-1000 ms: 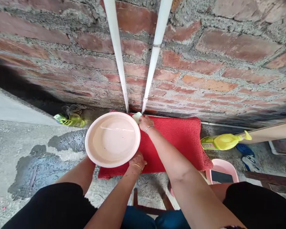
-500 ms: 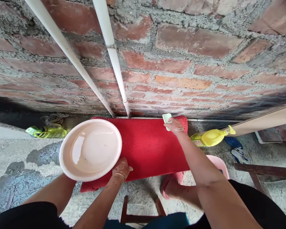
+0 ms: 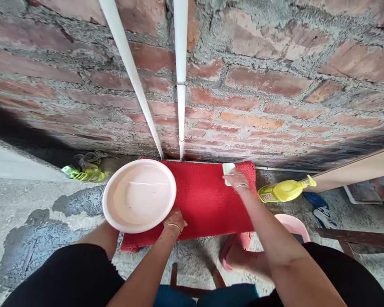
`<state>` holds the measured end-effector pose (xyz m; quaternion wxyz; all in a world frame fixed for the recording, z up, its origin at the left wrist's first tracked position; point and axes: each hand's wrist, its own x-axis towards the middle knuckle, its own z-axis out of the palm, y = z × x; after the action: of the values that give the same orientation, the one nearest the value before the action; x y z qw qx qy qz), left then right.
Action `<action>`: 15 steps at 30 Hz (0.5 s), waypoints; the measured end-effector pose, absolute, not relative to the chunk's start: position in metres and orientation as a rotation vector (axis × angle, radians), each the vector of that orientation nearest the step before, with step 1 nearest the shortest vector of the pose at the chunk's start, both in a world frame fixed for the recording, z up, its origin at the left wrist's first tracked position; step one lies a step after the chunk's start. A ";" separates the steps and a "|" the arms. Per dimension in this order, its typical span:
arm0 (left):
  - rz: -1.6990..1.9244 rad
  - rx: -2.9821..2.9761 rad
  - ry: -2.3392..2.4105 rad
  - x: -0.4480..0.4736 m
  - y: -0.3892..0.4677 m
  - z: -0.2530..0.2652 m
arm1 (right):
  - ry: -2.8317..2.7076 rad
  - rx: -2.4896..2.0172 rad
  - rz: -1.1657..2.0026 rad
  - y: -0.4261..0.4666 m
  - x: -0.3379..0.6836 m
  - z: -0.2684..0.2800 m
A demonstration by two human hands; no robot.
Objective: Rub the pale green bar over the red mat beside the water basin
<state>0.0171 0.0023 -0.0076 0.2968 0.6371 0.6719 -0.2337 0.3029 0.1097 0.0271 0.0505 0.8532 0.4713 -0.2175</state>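
Left hand [image 3: 174, 219] is gripping the near right rim of the pale pink basin [image 3: 139, 195], which is sitting on the left end of the red mat [image 3: 205, 200]. Right hand [image 3: 237, 178] is closing over a small pale green bar [image 3: 227, 169] and pressing it onto the mat's far right corner, beside the brick wall [image 3: 259, 85]. Two white pipes [image 3: 180, 85] are running down the wall to the mat's far edge. A yellow bottle [image 3: 283, 190] is lying on the concrete just right of the mat.
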 end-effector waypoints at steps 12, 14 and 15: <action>-0.622 1.738 1.747 0.012 0.002 -0.010 | 1.963 2.124 -0.825 0.118 0.133 0.012; -0.615 1.750 1.755 0.012 0.002 -0.010 | 1.915 2.156 -0.785 0.116 0.160 0.012; -0.617 1.758 1.761 0.013 0.002 -0.009 | 1.878 2.180 -0.768 0.115 0.177 0.013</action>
<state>0.0129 0.0022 -0.0089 0.2847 0.6573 0.6585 -0.2308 0.1769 0.1145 0.0131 0.0818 0.7295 0.6286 -0.2569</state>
